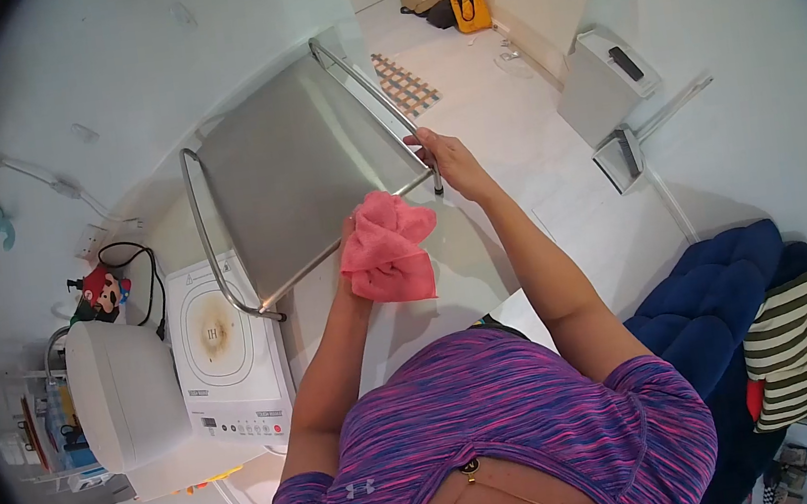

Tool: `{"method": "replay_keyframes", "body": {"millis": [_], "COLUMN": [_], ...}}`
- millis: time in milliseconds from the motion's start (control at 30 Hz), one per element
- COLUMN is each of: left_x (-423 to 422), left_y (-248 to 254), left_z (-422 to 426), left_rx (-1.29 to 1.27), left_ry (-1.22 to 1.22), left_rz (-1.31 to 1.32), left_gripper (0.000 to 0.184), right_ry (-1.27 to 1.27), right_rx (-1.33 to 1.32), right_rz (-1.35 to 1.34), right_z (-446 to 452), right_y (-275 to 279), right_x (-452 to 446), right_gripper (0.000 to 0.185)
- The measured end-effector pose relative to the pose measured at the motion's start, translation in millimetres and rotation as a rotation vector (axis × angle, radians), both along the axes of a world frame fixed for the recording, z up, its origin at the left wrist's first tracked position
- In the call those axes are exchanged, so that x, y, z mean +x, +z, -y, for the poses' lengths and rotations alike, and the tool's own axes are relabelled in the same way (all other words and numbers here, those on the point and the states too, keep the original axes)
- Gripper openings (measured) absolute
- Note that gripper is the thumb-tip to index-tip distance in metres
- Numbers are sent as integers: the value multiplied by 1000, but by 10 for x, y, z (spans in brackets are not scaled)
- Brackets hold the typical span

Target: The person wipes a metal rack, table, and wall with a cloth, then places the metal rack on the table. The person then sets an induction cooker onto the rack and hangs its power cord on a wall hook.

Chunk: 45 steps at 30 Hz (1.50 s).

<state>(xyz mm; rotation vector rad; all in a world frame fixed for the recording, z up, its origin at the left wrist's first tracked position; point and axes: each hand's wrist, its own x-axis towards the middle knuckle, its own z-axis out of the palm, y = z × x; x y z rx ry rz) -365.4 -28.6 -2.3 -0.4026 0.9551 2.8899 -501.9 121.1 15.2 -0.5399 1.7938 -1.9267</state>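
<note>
A stainless steel stand point(282, 166) with a flat sheet top and bent tube legs is tilted in front of me. My right hand point(447, 158) grips its tube frame at the right near corner, fingers curled round the metal. A bunched pink cloth point(388, 249) covers most of my left hand point(353, 276), which presses it against the near edge of the stand. The fingers of that hand are largely hidden by the cloth. Beneath the stand is a pale countertop point(412, 321).
To the left sit a white induction cooktop point(216, 325) with a brown-stained centre and a white rounded appliance point(124, 392). A black cord point(149, 273) lies near the wall. On the right are a blue cushioned seat point(711, 295), a dustpan point(621, 162) and a white bin point(604, 81).
</note>
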Motion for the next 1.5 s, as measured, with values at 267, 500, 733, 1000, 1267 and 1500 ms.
{"method": "replay_keyframes", "body": {"millis": [267,500,733,1000,1267,1500], "left_x": [64,135,98,54,614,1633], "left_y": [11,54,-87,-224,345,921], "left_z": [-79,-95,-66,-125,-92,293], "left_rx": [37,-149,156,-22,-360,-1488], "left_ry": [67,-55,-104,55,16,717], "left_rz": [101,-134,-155,-65,244,532], "left_gripper": [30,27,29,26,30,35], "right_ry": [-112,-95,-70,-49,-21,-40], "right_rx": [107,7,68,10,240,179], "right_rz": [-88,-69,-219,-28,-185,-122], "right_z": [13,23,59,92,87,77], "right_y": [99,78,109,54,-32,-21], "right_x": [50,102,189,244,195,249], "right_gripper": [59,56,55,66,53,56]}}
